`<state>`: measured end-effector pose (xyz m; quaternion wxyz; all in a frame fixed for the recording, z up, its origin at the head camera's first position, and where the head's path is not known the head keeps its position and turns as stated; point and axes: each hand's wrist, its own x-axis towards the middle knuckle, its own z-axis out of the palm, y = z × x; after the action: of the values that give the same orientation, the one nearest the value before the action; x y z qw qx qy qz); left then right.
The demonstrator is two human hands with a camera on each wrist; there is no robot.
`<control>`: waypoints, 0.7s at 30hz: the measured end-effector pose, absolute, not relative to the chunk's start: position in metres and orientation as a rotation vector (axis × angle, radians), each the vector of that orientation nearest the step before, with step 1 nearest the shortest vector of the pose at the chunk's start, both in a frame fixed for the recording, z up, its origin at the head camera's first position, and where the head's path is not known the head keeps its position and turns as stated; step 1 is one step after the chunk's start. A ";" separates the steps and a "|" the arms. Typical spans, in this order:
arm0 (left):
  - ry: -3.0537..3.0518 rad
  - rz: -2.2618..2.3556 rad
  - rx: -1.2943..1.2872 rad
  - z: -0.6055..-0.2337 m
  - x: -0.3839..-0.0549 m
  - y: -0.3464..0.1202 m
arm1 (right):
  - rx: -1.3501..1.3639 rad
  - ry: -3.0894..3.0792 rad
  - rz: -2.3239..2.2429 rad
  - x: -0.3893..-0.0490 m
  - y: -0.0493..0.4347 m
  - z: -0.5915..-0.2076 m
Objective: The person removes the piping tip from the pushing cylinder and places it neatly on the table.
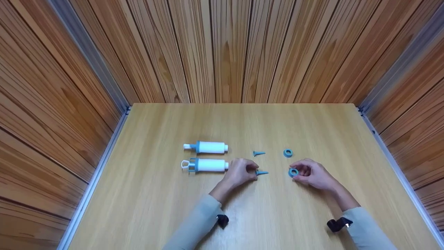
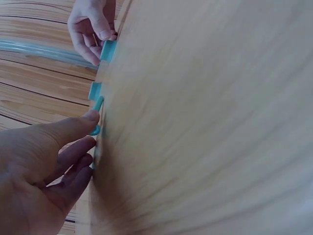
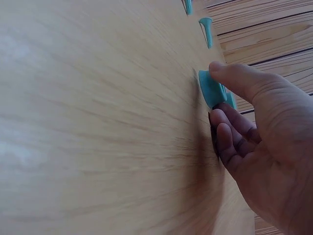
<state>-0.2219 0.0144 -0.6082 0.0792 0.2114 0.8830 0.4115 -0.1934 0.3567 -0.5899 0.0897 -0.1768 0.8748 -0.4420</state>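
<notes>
My left hand [image 1: 239, 172] pinches the wide end of a small blue tapered nozzle [image 1: 263, 172] lying on the table, its narrow tip pointing right. In the left wrist view, thumb and fingertips stand on either side of the nozzle's flange [image 2: 95, 130]. My right hand [image 1: 314, 173] pinches a blue ring [image 1: 293, 172] between thumb and fingers. The right wrist view shows this ring [image 3: 211, 89] tilted at the tabletop. Just left of my left hand lies a white syringe-like tube [image 1: 211, 165] with a blue collar and a white loop handle.
A second syringe-like tube [image 1: 212, 147] lies behind the first. Farther back on the table [image 1: 166, 208] are another blue nozzle [image 1: 258, 153] and another blue ring [image 1: 288, 153]. Wooden panel walls [image 1: 227, 52] with metal edge rails [image 1: 100, 170] border the table.
</notes>
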 end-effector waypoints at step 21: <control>2.584 1.098 0.764 -0.533 -0.212 -0.036 | -0.504 2.766 -1.342 -0.192 0.361 -0.566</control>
<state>-0.2117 -0.0364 -0.5332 0.1156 0.2607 0.8821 0.3749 -0.1917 0.3614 -0.5662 0.0132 -0.1619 0.8877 -0.4308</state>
